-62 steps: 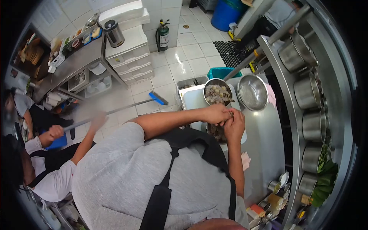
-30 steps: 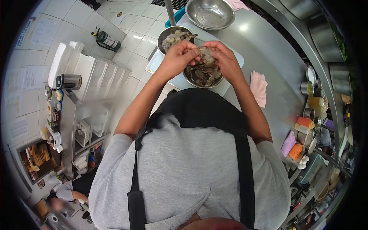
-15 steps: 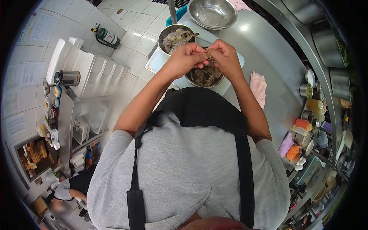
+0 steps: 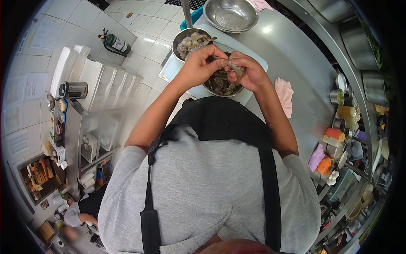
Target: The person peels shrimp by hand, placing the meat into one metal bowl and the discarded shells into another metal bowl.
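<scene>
A greyish shrimp (image 4: 235,69) is held above a metal bowl of dark unpeeled shrimp (image 4: 223,83). My right hand (image 4: 249,73) has its fingers wrapped round the shrimp. From the other side my left hand (image 4: 207,65) pinches at the shrimp's end, its fingertips touching those of my right hand. Just beyond my left hand stands a metal pot (image 4: 174,47) with a long handle, holding pale, peeled-looking shrimp (image 4: 192,42). Both vessels rest on a white board (image 4: 253,57).
Behind the board is an empty metal colander (image 4: 231,16). A pink cloth (image 4: 284,96) lies on the steel counter (image 4: 306,72) at right. Jars and containers line the far right. Another person (image 4: 78,213) is at lower left, near shelving. A fire extinguisher (image 4: 116,43) hangs at left.
My right hand has turned, and more of the shrimp now shows between its fingers. My left hand stays close by, still pinching.
</scene>
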`<action>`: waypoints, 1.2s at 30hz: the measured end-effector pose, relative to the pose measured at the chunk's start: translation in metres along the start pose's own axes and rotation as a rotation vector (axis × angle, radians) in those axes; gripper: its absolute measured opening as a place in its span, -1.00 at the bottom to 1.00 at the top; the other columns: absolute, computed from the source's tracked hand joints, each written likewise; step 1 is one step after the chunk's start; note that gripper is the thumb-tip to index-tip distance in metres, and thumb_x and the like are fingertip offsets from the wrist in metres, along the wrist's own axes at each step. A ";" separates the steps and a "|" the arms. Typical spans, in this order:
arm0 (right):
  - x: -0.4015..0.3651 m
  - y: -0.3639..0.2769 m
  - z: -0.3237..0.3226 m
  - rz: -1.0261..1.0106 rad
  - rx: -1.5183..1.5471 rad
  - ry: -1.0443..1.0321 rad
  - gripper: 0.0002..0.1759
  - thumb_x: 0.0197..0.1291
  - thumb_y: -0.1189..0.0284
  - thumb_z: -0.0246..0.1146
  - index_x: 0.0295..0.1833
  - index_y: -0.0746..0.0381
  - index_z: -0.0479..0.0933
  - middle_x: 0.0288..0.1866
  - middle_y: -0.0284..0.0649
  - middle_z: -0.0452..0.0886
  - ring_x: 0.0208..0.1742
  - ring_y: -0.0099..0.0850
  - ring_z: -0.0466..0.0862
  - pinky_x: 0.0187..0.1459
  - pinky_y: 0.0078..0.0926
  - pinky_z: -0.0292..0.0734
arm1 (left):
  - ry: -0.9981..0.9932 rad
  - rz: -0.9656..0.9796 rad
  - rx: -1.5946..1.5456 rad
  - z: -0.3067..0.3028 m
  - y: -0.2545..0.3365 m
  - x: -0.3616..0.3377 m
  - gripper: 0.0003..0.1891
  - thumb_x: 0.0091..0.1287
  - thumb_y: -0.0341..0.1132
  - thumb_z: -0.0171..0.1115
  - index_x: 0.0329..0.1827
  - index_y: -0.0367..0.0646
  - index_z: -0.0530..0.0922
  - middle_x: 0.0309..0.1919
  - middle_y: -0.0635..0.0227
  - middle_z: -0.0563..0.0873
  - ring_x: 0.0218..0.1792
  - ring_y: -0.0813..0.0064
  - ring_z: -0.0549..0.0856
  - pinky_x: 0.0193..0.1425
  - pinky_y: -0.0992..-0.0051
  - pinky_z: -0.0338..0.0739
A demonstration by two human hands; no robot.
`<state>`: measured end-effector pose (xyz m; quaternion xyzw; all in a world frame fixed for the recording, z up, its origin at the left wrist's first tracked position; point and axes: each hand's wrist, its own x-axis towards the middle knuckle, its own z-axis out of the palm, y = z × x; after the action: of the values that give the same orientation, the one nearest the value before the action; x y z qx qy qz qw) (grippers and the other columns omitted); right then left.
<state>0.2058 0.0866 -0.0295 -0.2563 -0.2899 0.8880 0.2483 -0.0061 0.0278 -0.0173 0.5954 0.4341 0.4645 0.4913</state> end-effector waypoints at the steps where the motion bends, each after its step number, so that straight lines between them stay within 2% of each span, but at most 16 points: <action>1: 0.002 0.002 -0.002 -0.027 -0.023 -0.022 -0.90 0.39 0.42 0.23 -0.15 0.20 0.46 -0.27 -0.17 0.62 -0.47 -0.50 0.52 -0.43 -0.51 0.40 | -0.039 -0.034 -0.042 -0.002 -0.003 0.001 -0.85 0.51 -0.42 0.35 0.01 -0.30 0.64 -0.17 0.40 0.78 -0.12 0.65 0.74 0.03 0.62 0.61; 3: 0.004 0.004 -0.005 -0.036 -0.053 -0.033 -0.91 0.39 0.45 0.23 -0.17 0.20 0.46 -0.29 -0.19 0.62 -0.47 -0.51 0.52 -0.43 -0.52 0.40 | -0.078 -0.062 -0.081 -0.005 -0.005 0.001 -0.85 0.52 -0.41 0.35 0.02 -0.30 0.63 -0.17 0.41 0.78 -0.12 0.66 0.73 0.02 0.64 0.61; 6: 0.005 0.006 -0.002 -0.048 -0.107 -0.035 -0.91 0.41 0.51 0.21 -0.18 0.20 0.43 -0.35 -0.24 0.57 -0.50 -0.55 0.47 -0.43 -0.54 0.38 | -0.082 -0.070 -0.036 -0.007 0.004 -0.002 -0.87 0.49 -0.42 0.37 -0.02 -0.29 0.66 -0.19 0.39 0.79 -0.15 0.63 0.74 -0.01 0.57 0.62; 8: 0.003 0.008 0.000 -0.002 -0.057 -0.015 -0.92 0.43 0.50 0.20 -0.14 0.19 0.42 -0.34 -0.27 0.55 -0.50 -0.57 0.44 -0.44 -0.54 0.36 | -0.032 0.164 0.367 -0.004 0.023 -0.006 -0.89 0.43 -0.42 0.41 -0.09 -0.27 0.69 -0.23 0.32 0.78 -0.20 0.52 0.75 -0.05 0.48 0.61; 9: 0.001 0.007 0.004 0.015 -0.076 0.002 -0.92 0.45 0.50 0.19 -0.11 0.18 0.40 -0.31 -0.29 0.54 -0.48 -0.58 0.42 -0.44 -0.56 0.34 | -0.031 0.255 0.437 -0.003 0.028 -0.007 -0.90 0.36 -0.44 0.43 -0.13 -0.24 0.71 -0.25 0.24 0.76 -0.21 0.31 0.76 -0.06 0.36 0.62; 10: 0.002 0.006 0.006 0.005 -0.079 0.005 -0.92 0.45 0.50 0.19 -0.11 0.18 0.40 -0.31 -0.29 0.54 -0.48 -0.58 0.42 -0.44 -0.56 0.34 | -0.035 0.265 0.437 -0.002 0.034 -0.008 -0.90 0.36 -0.44 0.43 -0.13 -0.24 0.71 -0.25 0.24 0.76 -0.21 0.31 0.76 -0.06 0.36 0.62; 12: 0.003 0.007 0.004 0.002 -0.110 0.005 -0.92 0.46 0.50 0.18 -0.12 0.16 0.39 -0.27 -0.29 0.54 -0.45 -0.59 0.42 -0.43 -0.58 0.34 | -0.037 0.377 0.591 0.001 0.044 -0.011 -0.90 0.34 -0.46 0.41 -0.13 -0.24 0.71 -0.24 0.19 0.73 -0.17 0.16 0.75 -0.07 0.31 0.63; 13: 0.005 0.007 0.002 -0.006 -0.132 -0.007 -0.89 0.46 0.48 0.19 -0.14 0.16 0.38 -0.26 -0.29 0.54 -0.43 -0.58 0.43 -0.42 -0.59 0.34 | -0.032 0.311 0.605 0.003 0.051 -0.013 -0.89 0.33 -0.48 0.39 -0.12 -0.23 0.71 -0.22 0.19 0.72 -0.14 0.10 0.74 -0.06 0.26 0.64; 17: 0.009 0.007 -0.001 -0.020 -0.187 0.015 -0.95 0.48 0.49 0.17 -0.08 0.17 0.42 -0.21 -0.29 0.56 -0.39 -0.58 0.45 -0.38 -0.60 0.37 | -0.042 0.337 0.645 0.002 0.048 -0.011 -0.90 0.33 -0.48 0.38 -0.12 -0.22 0.71 -0.21 0.18 0.72 -0.14 0.10 0.74 -0.05 0.25 0.63; 20: 0.004 0.004 0.002 -0.010 -0.132 -0.072 -0.92 0.50 0.49 0.17 0.02 0.20 0.46 -0.16 -0.27 0.59 -0.35 -0.56 0.50 -0.32 -0.59 0.42 | -0.040 0.356 0.617 -0.001 0.048 -0.008 -0.88 0.33 -0.49 0.39 -0.11 -0.22 0.71 -0.22 0.18 0.73 -0.14 0.10 0.74 -0.04 0.25 0.63; 22: 0.005 0.005 -0.001 -0.009 0.072 -0.131 -0.85 0.50 0.49 0.18 0.11 0.22 0.47 -0.12 -0.24 0.62 -0.33 -0.53 0.54 -0.27 -0.55 0.47 | -0.016 0.351 0.561 -0.004 0.047 -0.003 -0.87 0.31 -0.49 0.40 -0.11 -0.22 0.72 -0.23 0.17 0.74 -0.14 0.10 0.75 -0.03 0.25 0.63; 28: 0.006 0.010 -0.008 -0.060 0.014 -0.113 -0.89 0.49 0.52 0.19 0.05 0.24 0.46 -0.14 -0.18 0.63 -0.32 -0.49 0.57 -0.26 -0.48 0.51 | -0.031 0.278 0.500 -0.002 0.045 -0.003 -0.87 0.30 -0.49 0.43 -0.11 -0.21 0.74 -0.25 0.15 0.75 -0.14 0.11 0.76 0.00 0.27 0.62; 30: 0.006 0.011 -0.011 -0.055 0.009 -0.120 -0.91 0.48 0.53 0.19 0.02 0.24 0.45 -0.15 -0.18 0.62 -0.32 -0.47 0.57 -0.27 -0.47 0.51 | -0.033 0.286 0.511 -0.002 0.043 -0.004 -0.87 0.31 -0.48 0.43 -0.10 -0.21 0.74 -0.24 0.17 0.75 -0.15 0.17 0.77 -0.02 0.30 0.63; 33: 0.005 0.011 -0.008 -0.102 -0.026 -0.069 -0.91 0.47 0.54 0.21 0.01 0.23 0.45 -0.18 -0.18 0.60 -0.32 -0.46 0.57 -0.30 -0.46 0.51 | -0.015 0.141 0.445 -0.001 0.038 -0.004 -0.89 0.35 -0.45 0.43 -0.11 -0.22 0.73 -0.22 0.20 0.75 -0.17 0.29 0.77 -0.05 0.38 0.62; 36: 0.003 0.011 -0.001 -0.128 -0.001 0.004 -0.90 0.46 0.52 0.24 -0.01 0.23 0.47 -0.18 -0.20 0.60 -0.31 -0.46 0.61 -0.32 -0.47 0.52 | -0.031 0.133 0.397 0.001 0.035 -0.008 -0.89 0.36 -0.42 0.44 -0.11 -0.22 0.73 -0.23 0.21 0.75 -0.16 0.29 0.77 -0.04 0.39 0.62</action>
<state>0.2005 0.0808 -0.0379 -0.2390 -0.3056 0.8697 0.3053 -0.0045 0.0147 0.0162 0.7148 0.4693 0.3921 0.3391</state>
